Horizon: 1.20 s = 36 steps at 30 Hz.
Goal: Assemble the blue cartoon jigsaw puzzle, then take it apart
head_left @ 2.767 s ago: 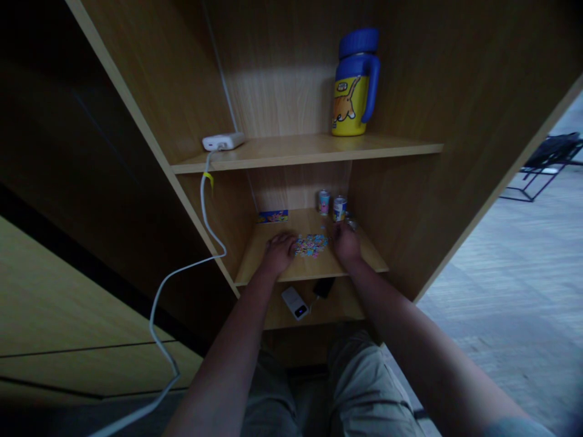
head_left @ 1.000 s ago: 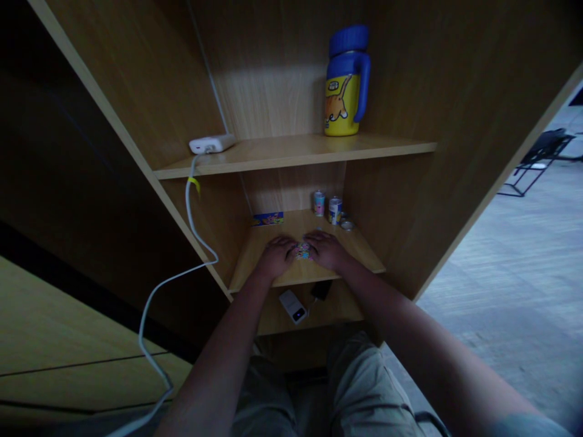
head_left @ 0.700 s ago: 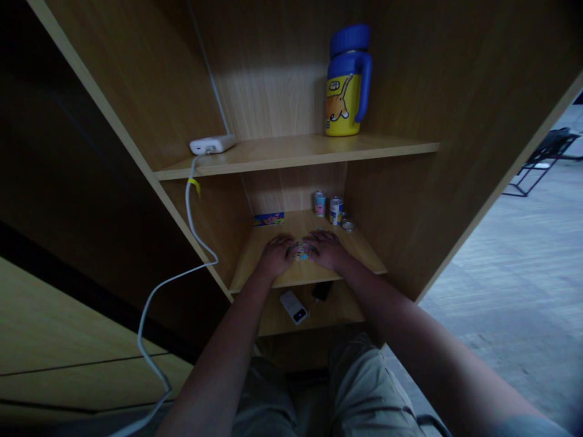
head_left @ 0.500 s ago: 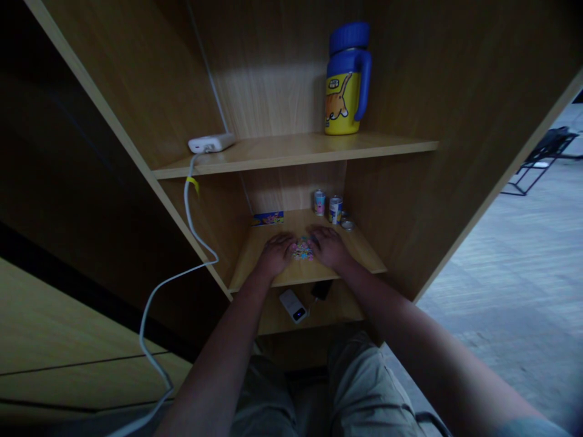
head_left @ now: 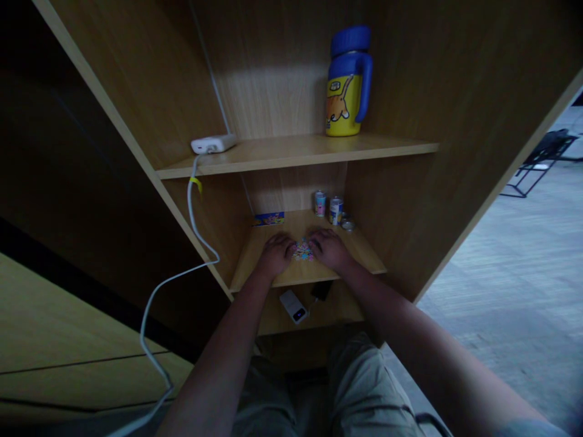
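A small heap of multicoloured little pieces (head_left: 303,250), too tiny to name, lies on the middle shelf board (head_left: 291,277). My left hand (head_left: 277,252) rests at the heap's left edge, palm down with loosely curved fingers. From the right side, my right hand (head_left: 328,247) borders the same heap, its fingers spread a little and bent inward. Both hands appear open around the heap, and no piece can be seen gripped. Their palms and some fingertips are hidden.
Behind my hands stand two small printed cans (head_left: 320,204) (head_left: 336,211), a round metal lid (head_left: 347,224) and a blue printed card (head_left: 268,219). Above are a blue-yellow mug (head_left: 345,97) and a white charger (head_left: 213,144) with a dangling cable (head_left: 150,303). Below lies a power bank (head_left: 294,306).
Both hands stay beside the heap, with only slight finger movement. The small pieces look a little shifted, and the camera view has moved very slightly.
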Available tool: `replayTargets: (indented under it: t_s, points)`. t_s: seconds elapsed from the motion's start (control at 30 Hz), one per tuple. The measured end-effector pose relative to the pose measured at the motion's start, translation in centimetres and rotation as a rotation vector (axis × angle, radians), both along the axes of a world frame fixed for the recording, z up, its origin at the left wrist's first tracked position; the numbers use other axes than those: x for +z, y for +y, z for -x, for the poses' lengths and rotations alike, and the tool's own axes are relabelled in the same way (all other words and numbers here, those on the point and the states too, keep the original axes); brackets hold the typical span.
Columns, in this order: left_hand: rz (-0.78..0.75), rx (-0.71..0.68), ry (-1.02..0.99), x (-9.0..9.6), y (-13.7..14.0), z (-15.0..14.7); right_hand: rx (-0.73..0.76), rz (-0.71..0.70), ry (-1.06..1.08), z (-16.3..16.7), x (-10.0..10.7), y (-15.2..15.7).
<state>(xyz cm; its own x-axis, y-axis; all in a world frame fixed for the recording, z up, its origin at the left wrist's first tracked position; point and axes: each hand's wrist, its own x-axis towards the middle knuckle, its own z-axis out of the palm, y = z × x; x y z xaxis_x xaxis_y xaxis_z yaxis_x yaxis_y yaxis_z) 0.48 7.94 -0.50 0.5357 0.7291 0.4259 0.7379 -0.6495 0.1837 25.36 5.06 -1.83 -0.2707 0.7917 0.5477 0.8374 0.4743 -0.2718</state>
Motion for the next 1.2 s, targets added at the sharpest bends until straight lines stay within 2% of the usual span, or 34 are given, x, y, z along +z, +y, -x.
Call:
replayTargets:
  t_s: [0.1,0.17,0.53,0.77,0.87,1.1,1.2]
  points:
    - [0.014,0.003,0.029,0.0,0.0,0.0,0.149,-0.008,0.004,0.0,0.2,-0.1]
    - [0.006,-0.003,0.040,-0.1,0.1,0.0,0.189,-0.009,-0.003,0.0,0.2,0.0]
    - [-0.023,0.008,0.044,-0.9,0.6,0.1,0.213,-0.024,-0.022,-0.1,-0.7,0.6]
    - [-0.008,-0.027,0.021,-0.7,0.7,0.1,0.179,0.000,-0.027,0.1,-0.1,0.2]
    - [-0.023,-0.027,0.008,-0.9,0.7,0.1,0.038,0.011,-0.017,0.2,0.7,-0.4]
    - [-0.041,-0.035,-0.010,-1.1,0.8,0.3,-0.596,0.093,0.036,0.7,1.9,-1.9]
    - [-0.035,-0.032,-0.010,-0.9,0.7,0.3,-0.656,0.156,0.004,0.9,1.8,-2.0]
